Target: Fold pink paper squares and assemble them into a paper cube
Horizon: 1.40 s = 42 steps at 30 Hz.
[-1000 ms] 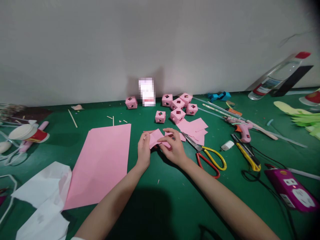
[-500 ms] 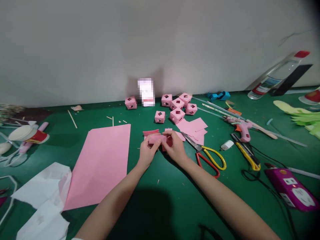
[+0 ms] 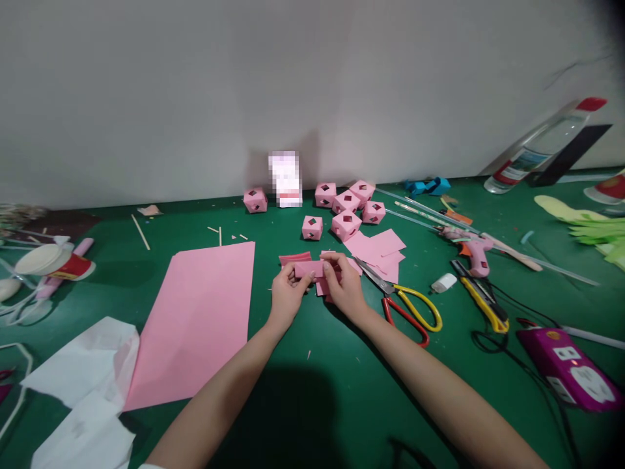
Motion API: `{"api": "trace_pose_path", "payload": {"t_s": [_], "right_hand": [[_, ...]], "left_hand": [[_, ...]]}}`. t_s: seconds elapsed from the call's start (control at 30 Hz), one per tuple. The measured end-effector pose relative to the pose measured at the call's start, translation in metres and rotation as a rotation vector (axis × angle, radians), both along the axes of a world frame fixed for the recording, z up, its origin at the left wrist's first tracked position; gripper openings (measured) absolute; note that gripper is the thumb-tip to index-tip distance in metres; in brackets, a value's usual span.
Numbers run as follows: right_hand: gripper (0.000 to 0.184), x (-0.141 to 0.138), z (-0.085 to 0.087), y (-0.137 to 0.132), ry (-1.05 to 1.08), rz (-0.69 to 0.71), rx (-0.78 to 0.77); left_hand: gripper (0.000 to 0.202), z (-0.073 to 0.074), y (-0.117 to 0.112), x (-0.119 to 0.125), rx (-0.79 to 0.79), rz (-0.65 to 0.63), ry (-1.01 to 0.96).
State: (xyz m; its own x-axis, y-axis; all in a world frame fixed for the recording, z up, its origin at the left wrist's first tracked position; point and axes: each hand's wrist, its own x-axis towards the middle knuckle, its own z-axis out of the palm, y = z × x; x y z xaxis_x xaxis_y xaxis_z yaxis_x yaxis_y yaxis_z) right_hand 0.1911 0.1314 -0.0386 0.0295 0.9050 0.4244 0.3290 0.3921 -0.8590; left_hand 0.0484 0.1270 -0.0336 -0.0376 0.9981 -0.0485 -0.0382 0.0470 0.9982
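Note:
A small folded strip of pink paper [image 3: 309, 268] is stretched between my two hands, just above the green table. My left hand [image 3: 288, 292] pinches its left end with thumb and fingers. At the right end, my right hand [image 3: 344, 286] grips it between thumb and forefinger. Behind and below the strip lie more small pink pieces [image 3: 295, 258], partly hidden by my hands. Scissors [image 3: 390, 290] with one red and one yellow handle lie beside my right hand, their blades toward loose pink paper squares [image 3: 378, 251]. Several pink paper cubes with diamond-shaped holes [image 3: 346, 225] stand farther back.
Large pink sheets [image 3: 205, 312] and crumpled white paper [image 3: 83, 365] lie left. On the right are a pink glue gun [image 3: 476, 251], a yellow utility knife [image 3: 483, 303], a white plug [image 3: 443, 283], a purple power strip [image 3: 569, 368] with cables, and a leaning bottle [image 3: 532, 153].
The pink strip has turned flatter toward me and shows more of its face. My right hand has shifted slightly right, its fingers now at the strip's end.

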Motion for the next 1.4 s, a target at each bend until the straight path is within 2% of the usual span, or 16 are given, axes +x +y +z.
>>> {"api": "trace_pose_path", "payload": {"t_s": [0.2, 0.4, 0.73, 0.83, 0.93, 1.1, 1.4], "right_hand": [[0.023, 0.0, 0.0002, -0.0006, 0.055, -0.027, -0.033], [0.035, -0.0011, -0.002, 0.0027, 0.054, 0.08, -0.075], [0.026, -0.0018, -0.0018, -0.0002, 0.173, 0.012, -0.089], [0.024, -0.0013, 0.0004, 0.0001, 0.188, -0.006, -0.071], [0.024, -0.0007, 0.0006, 0.0012, 0.139, -0.084, -0.04], [0.031, 0.0025, -0.0013, 0.004, 0.088, -0.168, 0.002], [0.043, 0.0064, -0.0063, 0.0058, 0.002, -0.254, 0.084]], "left_hand": [[0.037, 0.0014, 0.0001, 0.0004, -0.005, -0.012, -0.025], [0.04, 0.0003, 0.0007, -0.0006, 0.026, 0.048, -0.12], [0.031, 0.0017, 0.0016, -0.0004, 0.033, 0.124, -0.117], [0.028, 0.0021, 0.0018, 0.0001, 0.035, 0.103, -0.12], [0.029, 0.0007, 0.0022, 0.0006, 0.045, 0.092, -0.107], [0.031, 0.0003, 0.0029, -0.0006, 0.077, 0.09, -0.116], [0.021, 0.0054, -0.0011, -0.0021, 0.064, 0.023, -0.092]]}}
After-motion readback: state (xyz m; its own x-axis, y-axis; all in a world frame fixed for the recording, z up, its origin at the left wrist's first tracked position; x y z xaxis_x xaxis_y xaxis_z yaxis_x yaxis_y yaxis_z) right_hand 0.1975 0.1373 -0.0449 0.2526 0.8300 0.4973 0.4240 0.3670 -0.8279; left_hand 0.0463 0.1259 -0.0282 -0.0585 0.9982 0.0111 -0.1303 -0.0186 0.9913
